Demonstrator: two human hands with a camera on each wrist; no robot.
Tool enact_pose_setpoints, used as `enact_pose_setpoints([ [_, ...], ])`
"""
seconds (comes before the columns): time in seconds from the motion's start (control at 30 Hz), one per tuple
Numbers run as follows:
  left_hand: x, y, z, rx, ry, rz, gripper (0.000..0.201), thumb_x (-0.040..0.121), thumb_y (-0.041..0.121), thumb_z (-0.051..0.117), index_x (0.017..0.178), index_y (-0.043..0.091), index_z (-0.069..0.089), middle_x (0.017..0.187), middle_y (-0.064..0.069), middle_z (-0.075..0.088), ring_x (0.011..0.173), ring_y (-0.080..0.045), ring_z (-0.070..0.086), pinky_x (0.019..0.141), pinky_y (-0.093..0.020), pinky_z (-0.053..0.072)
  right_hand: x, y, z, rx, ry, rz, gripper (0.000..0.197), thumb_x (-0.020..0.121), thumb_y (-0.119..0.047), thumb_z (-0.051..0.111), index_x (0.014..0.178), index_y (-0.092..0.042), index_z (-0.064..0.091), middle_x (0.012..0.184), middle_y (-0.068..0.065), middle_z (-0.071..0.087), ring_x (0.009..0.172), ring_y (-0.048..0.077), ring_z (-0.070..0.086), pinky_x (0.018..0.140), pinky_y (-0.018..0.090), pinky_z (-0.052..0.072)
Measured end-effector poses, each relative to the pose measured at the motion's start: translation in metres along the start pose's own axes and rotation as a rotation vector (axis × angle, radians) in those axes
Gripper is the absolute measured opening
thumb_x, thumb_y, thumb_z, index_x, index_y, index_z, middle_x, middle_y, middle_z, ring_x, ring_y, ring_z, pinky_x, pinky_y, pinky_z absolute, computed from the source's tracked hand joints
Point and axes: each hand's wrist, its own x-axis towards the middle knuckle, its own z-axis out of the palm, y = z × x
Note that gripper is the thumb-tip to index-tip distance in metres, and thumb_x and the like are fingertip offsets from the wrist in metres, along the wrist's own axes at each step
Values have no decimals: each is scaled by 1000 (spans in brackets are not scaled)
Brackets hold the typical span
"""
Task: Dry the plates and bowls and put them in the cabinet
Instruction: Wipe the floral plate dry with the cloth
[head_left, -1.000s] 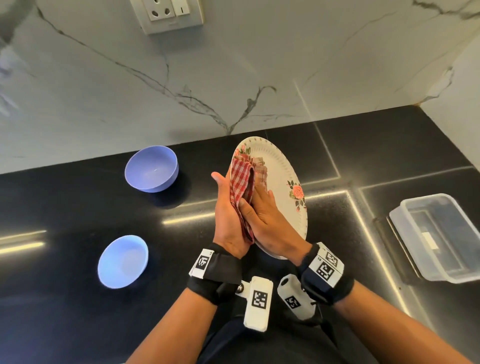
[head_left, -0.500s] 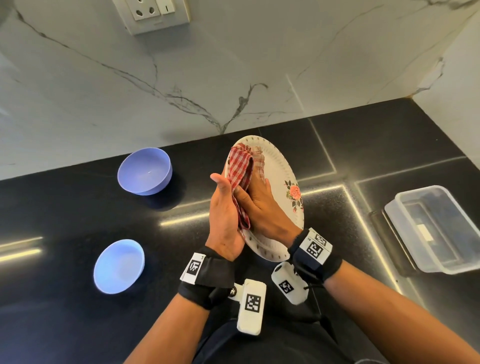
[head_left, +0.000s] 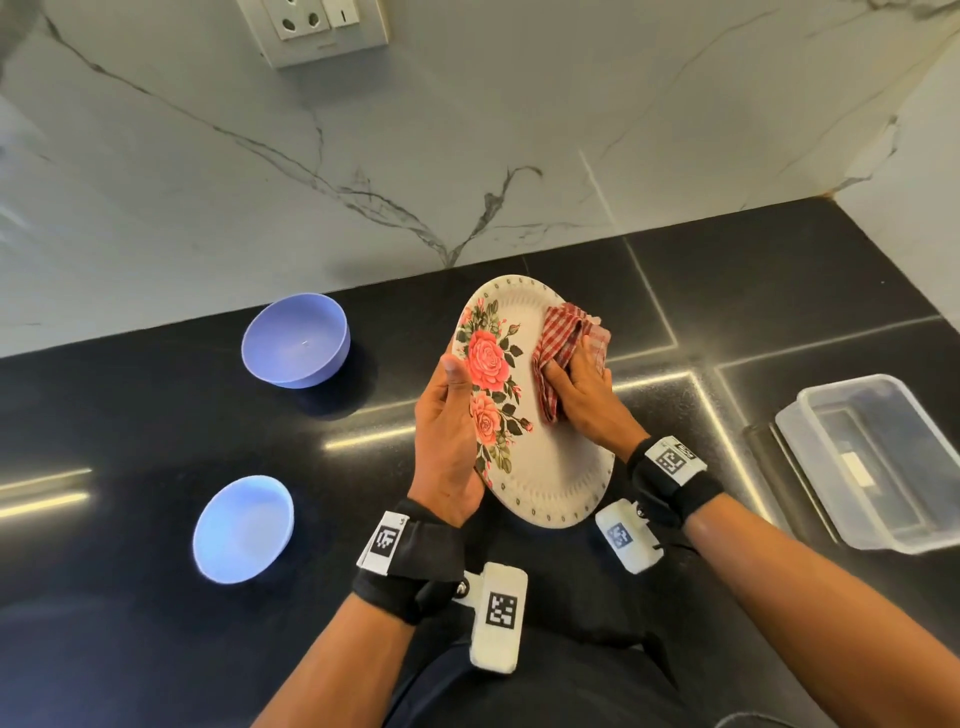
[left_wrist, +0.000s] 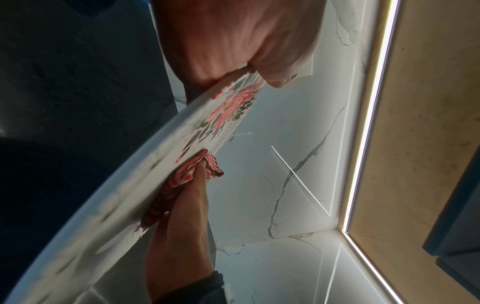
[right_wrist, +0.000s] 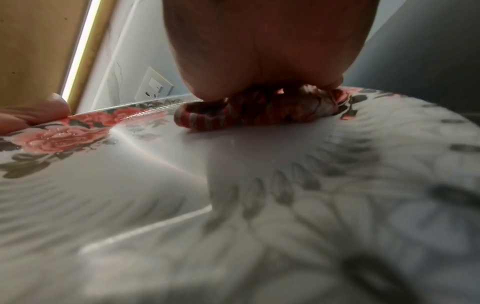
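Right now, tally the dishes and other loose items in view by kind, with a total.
Plates: 1, the floral plate, gripped at its edge by the left hand.
Bowls: 2, the far bowl and the near bowl, both blue, on the counter.
Cloths: 1, the checked cloth, pressed on the plate by the right hand.
Plastic containers: 1, the clear container.
Total: 5.

i'm standing at a black polished countertop (head_left: 156, 415) that is catching bright streaks of reflected light. a white marble backsplash (head_left: 467, 130) with grey veins is rising behind it, and a white socket plate with a switch (head_left: 317, 26) is sitting high on it. a second marble wall (head_left: 909, 156) is closing the corner on my right. an led strip (left_wrist: 369, 115) is glowing along the edge of a tan wooden cabinet underside (left_wrist: 420, 123) overhead.
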Motion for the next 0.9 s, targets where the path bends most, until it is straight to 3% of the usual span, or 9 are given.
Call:
enact_pose_setpoints([
  [0.07, 1, 1, 0, 19, -20, 5, 56, 89, 51, 50, 126, 11, 62, 121, -15, 73, 113, -34, 69, 98, -51, 55, 1, 0, 2, 10, 12, -3, 72, 103, -58, 29, 162, -24, 4, 170, -1, 5, 156, 20, 0, 124, 59, -1],
  [0.2, 2, 4, 0, 41, -53, 11, 56, 89, 50, 49, 127, 10, 62, 120, -13, 73, 111, -31, 70, 94, -46, 58, 3, -10, 6, 121, 43, -2, 95, 87, -83, 25, 160, -24, 12, 169, -2, 13, 155, 20, 10, 124, 58, 10],
  [0.33, 4, 5, 0, 62, -56, -18, 61, 93, 51, 45, 138, 10, 56, 130, -13, 69, 123, -30, 65, 106, -53, 50, -3, -54, 10, 91, 1, -208, 72, 98, -62, 30, 160, -29, 11, 169, -2, 7, 156, 17, 3, 125, 56, 5],
  [0.47, 5, 2, -2, 81, -22, -15, 60, 94, 53, 43, 143, 19, 55, 134, -3, 67, 127, -23, 62, 110, -51, 47, -14, -86, 19, 39, -35, -374, 68, 106, -42, 31, 158, -27, -10, 167, -5, -15, 153, 8, -17, 126, 45, -10],
  [0.6, 3, 3, -6, 70, 7, -14, 60, 94, 52, 44, 142, 19, 55, 132, -4, 68, 125, -24, 64, 108, -51, 49, -2, -66, 25, 16, -53, -326, 77, 101, -62, 30, 162, -24, 2, 170, -3, 4, 156, 12, 1, 126, 50, 2],
  [0.67, 0, 4, -6, 61, 15, -15, 59, 94, 51, 45, 139, 15, 57, 128, -8, 70, 121, -27, 66, 106, -53, 50, 7, -52, 24, 37, -33, -296, 83, 98, -69, 30, 162, -24, 2, 170, -4, 6, 156, 12, 3, 126, 51, 5],
  [0.83, -5, 1, -6, 52, 14, 10, 57, 88, 51, 52, 125, 10, 64, 118, -15, 74, 111, -36, 70, 103, -58, 51, 19, -9, 3, -37, 36, -95, 88, 94, -73, 23, 162, -17, 9, 170, 3, 7, 156, 23, 7, 125, 56, 8],
  [0.9, -6, 1, -6, 57, 1, 23, 58, 86, 52, 54, 123, 9, 64, 115, -16, 74, 108, -36, 71, 100, -57, 53, 17, 3, -4, -58, 24, -42, 78, 101, -63, 27, 161, -16, 11, 169, 4, 8, 155, 24, 7, 125, 56, 9],
])
